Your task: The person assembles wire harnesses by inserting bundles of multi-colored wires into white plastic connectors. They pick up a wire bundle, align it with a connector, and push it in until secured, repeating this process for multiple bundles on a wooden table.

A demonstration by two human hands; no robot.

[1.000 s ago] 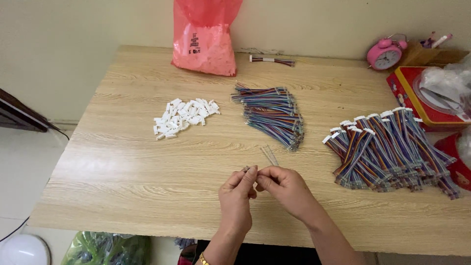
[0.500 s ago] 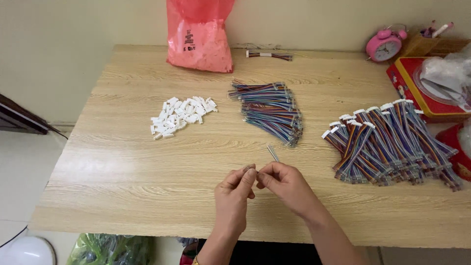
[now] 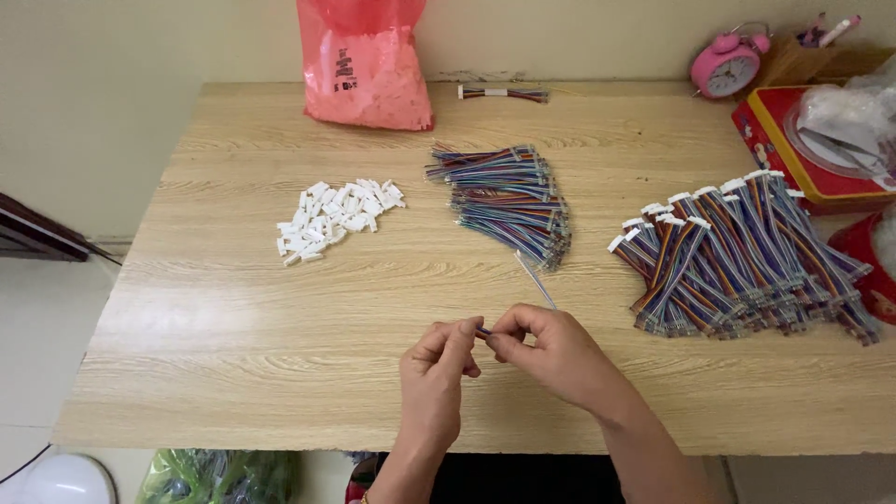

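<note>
While you pinch the thin multicoloured ribbon wire (image 3: pixel 537 280) between your left hand (image 3: pixel 439 369) and right hand (image 3: pixel 546 350) above the wooden table (image 3: pixel 233 327), loose coloured wire bundles (image 3: pixel 509 201) lie just beyond, small white plastic connectors (image 3: pixel 336 217) farther left.

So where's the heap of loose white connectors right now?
In the head view, the white connectors lie left of centre on the wooden table, left of the loose wire bundle and below the pink bag.

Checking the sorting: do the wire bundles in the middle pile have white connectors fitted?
No, the middle pile shows bare ends; only the right pile carries white connectors.
</note>
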